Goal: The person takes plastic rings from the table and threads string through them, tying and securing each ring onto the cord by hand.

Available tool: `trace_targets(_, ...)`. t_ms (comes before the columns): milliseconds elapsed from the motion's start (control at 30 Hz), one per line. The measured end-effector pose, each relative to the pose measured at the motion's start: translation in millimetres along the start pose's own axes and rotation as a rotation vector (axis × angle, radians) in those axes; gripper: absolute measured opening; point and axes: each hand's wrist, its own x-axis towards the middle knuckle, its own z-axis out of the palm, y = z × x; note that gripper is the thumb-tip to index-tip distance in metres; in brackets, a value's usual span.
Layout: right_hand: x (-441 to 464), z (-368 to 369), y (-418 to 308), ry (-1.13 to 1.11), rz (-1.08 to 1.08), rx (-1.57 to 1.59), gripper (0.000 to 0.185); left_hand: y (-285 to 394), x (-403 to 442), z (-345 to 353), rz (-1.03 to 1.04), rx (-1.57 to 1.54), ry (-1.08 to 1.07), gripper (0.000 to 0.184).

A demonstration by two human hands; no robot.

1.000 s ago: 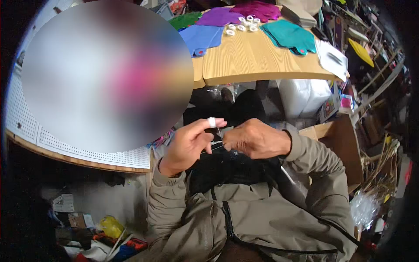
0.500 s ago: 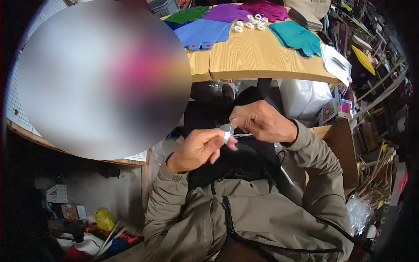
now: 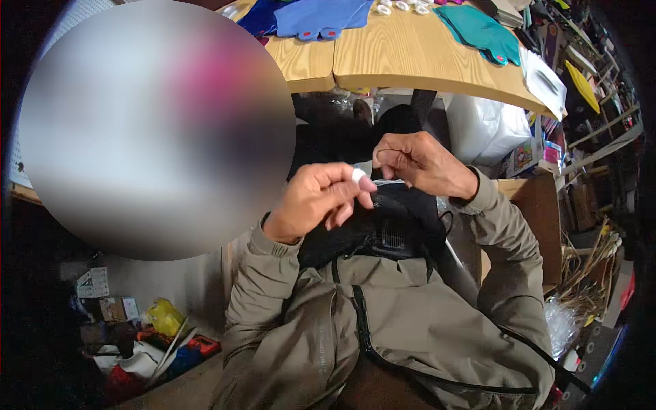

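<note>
A small white band (image 3: 358, 176) is wrapped around the index finger of my left hand (image 3: 311, 201), near its tip. The thumb and fingers of that hand are curled together about the band. Just to the right and slightly higher, my right hand (image 3: 425, 164) is closed in a pinch, its knuckles bent. A pale, see-through sliver shows between the two hands; whether the right fingertips grip it is hard to make out. Both hands are held above my lap, below the table edge.
Beyond the hands is a wooden table (image 3: 383, 65) with blue cloth pieces (image 3: 321, 19), teal cloth pieces (image 3: 478, 34), several small white rings (image 3: 403, 7) and white paper (image 3: 544, 78). White plastic-wrapped packs (image 3: 482, 126) stand underneath. A cardboard box (image 3: 529, 229) is at right. A blurred circle covers the upper left.
The view has tilted down, so the table sits higher in it. My right hand has moved slightly away from the left, and the thin white strand between them no longer shows clearly.
</note>
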Motion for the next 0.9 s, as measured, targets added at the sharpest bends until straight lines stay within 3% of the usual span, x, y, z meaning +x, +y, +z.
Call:
trace_targets(100, -4, 6, -9, 0.058, 0.176, 0.427, 0.017, -10, 6, -4, 0.050, -0.324, 0.123, 0.026)
trace_targets(233, -1, 15, -3, 0.087, 0.039, 0.501, 0.025, -12, 8, -2, 0.021, -0.316, 0.121, 0.031)
trace_targets(533, 2, 11, 6, -0.153, 0.051, 0.520, 0.021, -25, 9, -2, 0.006, -0.263, -0.012, 0.030)
trace_targets(633, 0, 8, 6, -0.268, 0.080, 0.514, 0.018, -28, 9, -2, -0.091, -0.263, -0.124, 0.028)
trace_targets(900, 2, 12, 13, -0.314, 0.120, 0.386, 0.025, -29, 9, -3, -0.168, -0.345, -0.203, 0.024)
